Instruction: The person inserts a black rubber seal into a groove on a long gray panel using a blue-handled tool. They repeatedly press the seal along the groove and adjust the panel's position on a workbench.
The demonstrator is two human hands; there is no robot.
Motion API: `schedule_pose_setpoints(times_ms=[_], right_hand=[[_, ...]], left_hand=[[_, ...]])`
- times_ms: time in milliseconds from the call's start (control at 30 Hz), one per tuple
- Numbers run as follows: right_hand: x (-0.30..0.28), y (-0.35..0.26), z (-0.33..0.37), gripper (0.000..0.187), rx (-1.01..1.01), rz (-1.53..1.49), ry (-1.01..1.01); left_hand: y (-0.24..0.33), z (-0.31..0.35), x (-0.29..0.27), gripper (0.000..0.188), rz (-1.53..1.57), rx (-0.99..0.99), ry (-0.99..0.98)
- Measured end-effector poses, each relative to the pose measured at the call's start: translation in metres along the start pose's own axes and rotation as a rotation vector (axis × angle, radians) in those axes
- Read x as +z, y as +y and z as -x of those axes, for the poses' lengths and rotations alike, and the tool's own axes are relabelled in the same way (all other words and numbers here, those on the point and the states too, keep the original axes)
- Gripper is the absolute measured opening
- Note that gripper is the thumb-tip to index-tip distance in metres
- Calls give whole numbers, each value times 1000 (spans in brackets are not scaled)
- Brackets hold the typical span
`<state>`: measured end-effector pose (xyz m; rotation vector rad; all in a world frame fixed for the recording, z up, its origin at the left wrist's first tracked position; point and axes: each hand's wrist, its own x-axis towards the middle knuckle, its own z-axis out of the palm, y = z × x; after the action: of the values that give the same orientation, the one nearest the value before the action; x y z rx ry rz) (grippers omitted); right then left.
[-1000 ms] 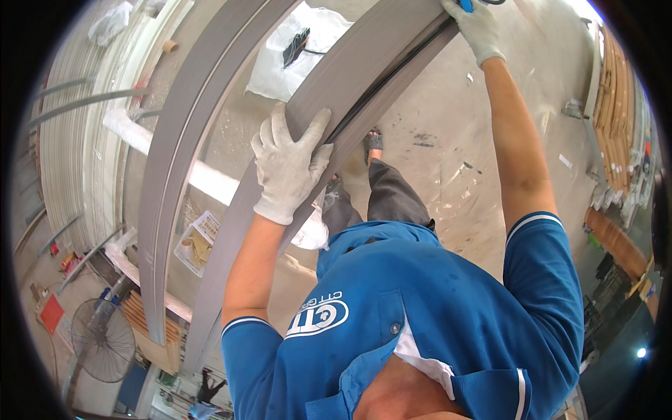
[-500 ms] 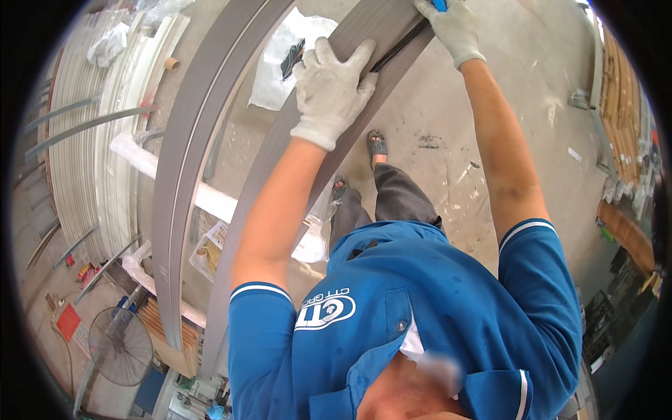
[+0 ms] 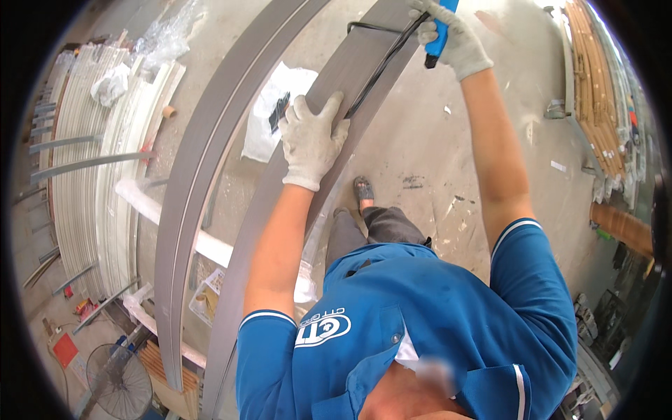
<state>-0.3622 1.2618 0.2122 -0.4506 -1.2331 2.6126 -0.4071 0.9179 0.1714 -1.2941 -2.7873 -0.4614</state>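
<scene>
My left hand (image 3: 310, 143), in a whitish work glove, lies on a long grey wood-grained profile (image 3: 339, 66) with its fingers spread. Its thumb side is beside a black flexible strip (image 3: 383, 67) that runs along the profile and loops over its surface farther off. Up at the far right end, my gloved right hand (image 3: 458, 42) is closed round a blue tool (image 3: 438, 43) with a black tip pointing down toward me. Part of the strip passes by the fingers of that hand; whether they pinch it too, I cannot tell. The tool's upper end is cut off by the frame.
A second grey profile (image 3: 203, 119) lies to the left, on white-wrapped supports (image 3: 213, 248). Farther left are stacked pale lengths (image 3: 115, 154) on metal arms and a standing fan (image 3: 119, 381). Brown boards (image 3: 595, 91) stand at the right. A white plastic bag (image 3: 262, 133) lies between the profiles.
My left hand has slid nearer along the profile. More of the blue tool shows in my right hand, and a loop of the black strip now stands out over the profile.
</scene>
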Motion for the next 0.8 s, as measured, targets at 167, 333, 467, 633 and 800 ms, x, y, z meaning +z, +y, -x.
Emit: schedule_pose_setpoints(times_ms=[167, 333, 467, 633, 800], right_hand=[[30, -119, -23, 24, -181, 178, -16], [30, -206, -50, 22, -451, 255, 64], [-58, -223, -72, 15, -387, 588, 27], [-154, -182, -106, 23, -261, 836, 259], [-186, -128, -141, 17, -158, 406, 334]], left_hand=[[-1, -2, 1, 54, -8, -28, -15], [0, -2, -4, 54, 30, -61, -80], [0, -4, -9, 55, 44, -63, -88], [1, -2, -8, 57, 17, -101, -77], [1, 3, -6, 59, -46, -71, -50]])
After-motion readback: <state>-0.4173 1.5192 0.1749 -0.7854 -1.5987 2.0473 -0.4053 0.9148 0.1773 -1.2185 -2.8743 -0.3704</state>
